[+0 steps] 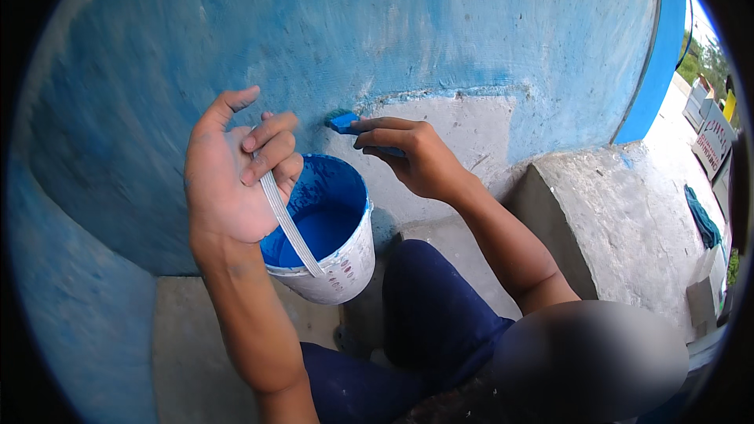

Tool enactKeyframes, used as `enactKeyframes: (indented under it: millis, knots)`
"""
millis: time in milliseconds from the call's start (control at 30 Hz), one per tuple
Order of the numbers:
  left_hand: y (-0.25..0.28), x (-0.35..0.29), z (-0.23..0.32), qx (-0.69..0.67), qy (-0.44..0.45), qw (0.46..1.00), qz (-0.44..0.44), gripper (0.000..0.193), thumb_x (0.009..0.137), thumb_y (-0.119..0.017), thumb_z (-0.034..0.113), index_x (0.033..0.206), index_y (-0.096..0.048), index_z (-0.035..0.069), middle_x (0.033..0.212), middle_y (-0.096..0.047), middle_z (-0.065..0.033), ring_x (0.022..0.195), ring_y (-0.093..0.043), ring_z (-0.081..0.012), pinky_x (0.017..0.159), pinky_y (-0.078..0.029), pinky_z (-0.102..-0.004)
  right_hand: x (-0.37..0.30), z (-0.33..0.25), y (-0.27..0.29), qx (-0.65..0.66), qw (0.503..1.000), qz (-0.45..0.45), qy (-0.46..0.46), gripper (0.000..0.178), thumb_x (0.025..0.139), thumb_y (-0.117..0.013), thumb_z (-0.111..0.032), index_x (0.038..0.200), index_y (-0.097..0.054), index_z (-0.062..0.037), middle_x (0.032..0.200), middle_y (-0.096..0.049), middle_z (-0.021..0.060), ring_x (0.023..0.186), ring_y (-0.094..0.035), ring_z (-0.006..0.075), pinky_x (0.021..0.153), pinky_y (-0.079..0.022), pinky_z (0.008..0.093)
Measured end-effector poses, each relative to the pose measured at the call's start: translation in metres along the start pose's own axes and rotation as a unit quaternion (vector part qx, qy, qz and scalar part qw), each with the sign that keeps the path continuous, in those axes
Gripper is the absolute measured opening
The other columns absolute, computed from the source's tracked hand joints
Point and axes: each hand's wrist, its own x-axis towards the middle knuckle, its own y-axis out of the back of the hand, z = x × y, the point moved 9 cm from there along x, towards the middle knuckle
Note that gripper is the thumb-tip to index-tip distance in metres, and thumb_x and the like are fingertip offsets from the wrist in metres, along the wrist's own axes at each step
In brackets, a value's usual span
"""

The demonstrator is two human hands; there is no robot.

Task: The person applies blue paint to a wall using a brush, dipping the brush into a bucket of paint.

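My right hand (420, 153) grips a blue brush (343, 122) whose bristles touch the wall at the upper edge of a bare whitish patch (455, 126). From the curled fingers of my left hand (239, 169) hangs a white bucket (349, 271) by its pale handle (287, 220); the thumb is held up and apart. Blue paint (318, 232) lies inside the bucket and smears its inner wall. The painted wall (314, 31) shows streaky light and darker blue above both hands.
A rough concrete block (581, 220) juts out at the right. My knees in dark blue trousers (432, 306) are below the bucket. Farther right are cardboard boxes (711, 137), a teal cloth (701, 216) and a bright blue wall edge (652, 71). Something blurred and grey (597, 361) covers the lower right.
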Motion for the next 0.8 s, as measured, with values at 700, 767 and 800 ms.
enactKeyframes:
  millis: [700,767,800]
  knots:
    - [0.001,-0.019,0.028,-0.015,-0.055,0.995,-0.079,0.030,0.098,-0.058,0.022,0.085,-0.036,0.007,0.066,-0.036,0.0015,0.044,-0.027,-0.0063,0.052,-0.026,-0.0252,-0.068,0.028,0.125,-0.304,0.935,0.104,-0.151,0.014,0.090,-0.069,0.003,0.103,-0.074,0.0005,0.113,-0.073,0.0176,0.101,-0.072,0.0336,0.086,-0.058,0.0375]
    - [0.001,-0.013,0.024,-0.041,-0.040,0.996,-0.070,0.031,0.096,-0.062,0.023,0.090,-0.035,0.008,0.066,-0.036,0.0025,0.043,-0.027,-0.0061,0.051,-0.024,-0.0242,-0.050,0.014,0.090,-0.249,0.955,0.093,-0.129,0.015,0.089,-0.070,0.003,0.103,-0.074,0.0002,0.113,-0.073,0.0187,0.100,-0.072,0.0365,0.085,-0.057,0.0386]
    - [0.002,-0.013,0.022,-0.051,-0.032,0.997,-0.057,0.031,0.095,-0.063,0.023,0.090,-0.036,0.008,0.065,-0.035,0.0026,0.043,-0.027,-0.0060,0.051,-0.023,-0.0241,-0.039,0.007,0.073,-0.214,0.967,0.081,-0.115,0.015,0.089,-0.069,0.004,0.103,-0.074,0.0000,0.114,-0.072,0.0186,0.101,-0.071,0.0375,0.085,-0.057,0.0390]
